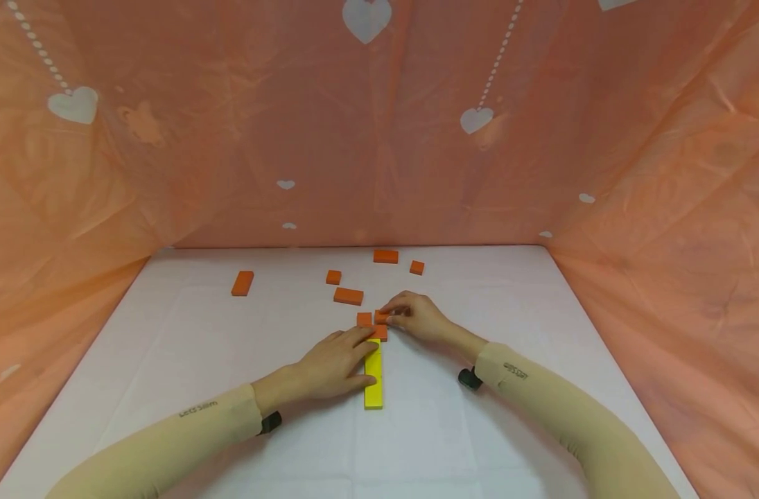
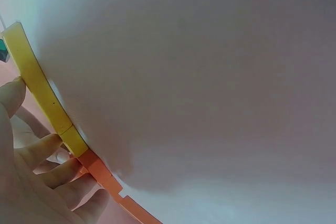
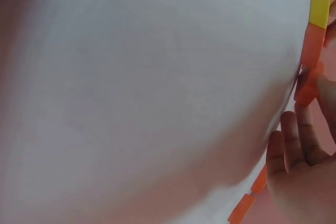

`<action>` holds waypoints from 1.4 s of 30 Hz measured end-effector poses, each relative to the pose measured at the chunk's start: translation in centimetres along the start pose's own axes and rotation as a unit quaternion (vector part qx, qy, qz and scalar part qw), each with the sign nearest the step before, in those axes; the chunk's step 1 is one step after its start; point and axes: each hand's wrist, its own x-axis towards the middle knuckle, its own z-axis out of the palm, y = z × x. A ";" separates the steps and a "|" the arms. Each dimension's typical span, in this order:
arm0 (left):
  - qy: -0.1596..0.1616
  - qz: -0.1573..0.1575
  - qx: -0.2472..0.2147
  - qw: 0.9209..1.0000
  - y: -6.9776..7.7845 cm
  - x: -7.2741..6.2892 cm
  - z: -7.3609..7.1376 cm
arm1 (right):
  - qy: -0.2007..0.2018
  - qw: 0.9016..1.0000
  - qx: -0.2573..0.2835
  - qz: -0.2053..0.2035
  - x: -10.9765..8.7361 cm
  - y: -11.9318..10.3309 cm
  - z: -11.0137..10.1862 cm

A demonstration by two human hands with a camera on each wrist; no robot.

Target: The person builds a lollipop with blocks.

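My left hand (image 1: 329, 367) lies along the left side of a row of yellow blocks (image 1: 373, 396), its fingers extended. In the head view its thumb and a finger rest on the yellow row, and other fingertips reach the orange block (image 1: 381, 334) at its far end. My right hand (image 1: 421, 321) pinches a small orange block (image 1: 379, 317) between thumb and fingers, just beyond that orange block. Left of the pinched block sits another small orange block (image 1: 364, 319), a narrow gap between them. The right wrist view shows the pinched block (image 3: 307, 88) at the fingertips.
Farther back on the white table (image 1: 454, 430) lie a longer orange block (image 1: 349, 296), a small one (image 1: 333, 277), another long one (image 1: 386, 257) and a small one (image 1: 417, 267). One orange block (image 1: 242, 283) lies apart at left. Orange heart-printed cloth (image 1: 367, 138) surrounds the table.
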 end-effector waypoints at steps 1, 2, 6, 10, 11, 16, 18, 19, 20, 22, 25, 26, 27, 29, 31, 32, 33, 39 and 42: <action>0.001 0.001 0.000 1.000 0.0 0.0 0.0 | -0.001 1.000 -0.002 -0.001 0.0 0.0 0.0; 0.001 0.003 0.000 1.000 0.0 0.0 0.0 | -0.002 1.000 -0.005 -0.004 0.0 0.0 0.0; 0.003 0.007 0.003 1.000 -0.1 0.0 0.0 | -0.005 1.000 -0.015 -0.011 0.1 -0.2 0.0; 0.004 0.008 0.006 1.000 -0.1 0.0 -0.1 | -0.010 1.000 -0.024 -0.014 0.1 -0.2 0.0; 0.004 0.007 0.006 1.000 -0.1 -0.1 -0.1 | -0.012 0.999 -0.025 -0.015 0.1 -0.2 -0.1; 0.001 0.003 0.003 1.000 0.0 -0.1 -0.1 | -0.020 0.999 -0.025 -0.019 0.3 -0.2 0.0; 0.000 0.002 0.000 1.000 0.0 -0.1 -0.2 | -0.022 0.999 -0.025 -0.020 0.3 -0.2 0.0; -0.001 0.001 -0.002 1.000 0.1 -0.1 -0.2 | -0.023 0.999 -0.026 -0.020 0.3 -0.2 0.1; -0.001 0.000 -0.003 1.000 0.1 -0.1 -0.2 | -0.024 0.999 -0.025 -0.019 0.3 -0.2 0.1; -0.002 -0.001 -0.005 1.000 0.2 -0.2 -0.3 | -0.026 0.999 -0.021 -0.016 0.3 -0.2 0.1; -0.002 -0.002 -0.006 1.000 0.2 -0.2 -0.3 | -0.027 0.999 -0.016 -0.017 0.5 -0.3 0.2; -0.002 -0.002 -0.006 1.000 0.2 -0.2 -0.3 | -0.027 0.999 -0.016 -0.018 0.5 -0.2 0.2; -0.002 -0.002 -0.006 1.000 0.2 -0.2 -0.3 | -0.027 0.999 -0.017 -0.019 0.6 -0.2 0.3; -0.003 -0.003 -0.006 1.000 0.2 -0.1 -0.3 | -0.028 0.999 -0.021 -0.024 0.6 -0.2 0.3; -0.003 -0.003 -0.005 1.000 0.2 -0.1 -0.3 | -0.028 0.999 -0.025 -0.023 0.7 -0.2 0.3; -0.002 -0.003 -0.005 1.000 0.2 -0.1 -0.2 | -0.028 0.999 -0.027 -0.023 0.7 -0.2 0.4; -0.002 -0.002 -0.005 1.000 0.2 -0.1 -0.2 | -0.029 0.999 -0.028 -0.022 0.7 -0.2 0.3; 0.002 0.002 -0.003 1.000 0.1 -0.1 -0.1 | -0.031 0.999 -0.026 -0.018 0.8 -0.2 0.3; 0.001 0.001 -0.003 1.000 0.0 -0.1 -0.1 | -0.032 0.999 -0.024 -0.015 0.8 -0.2 0.3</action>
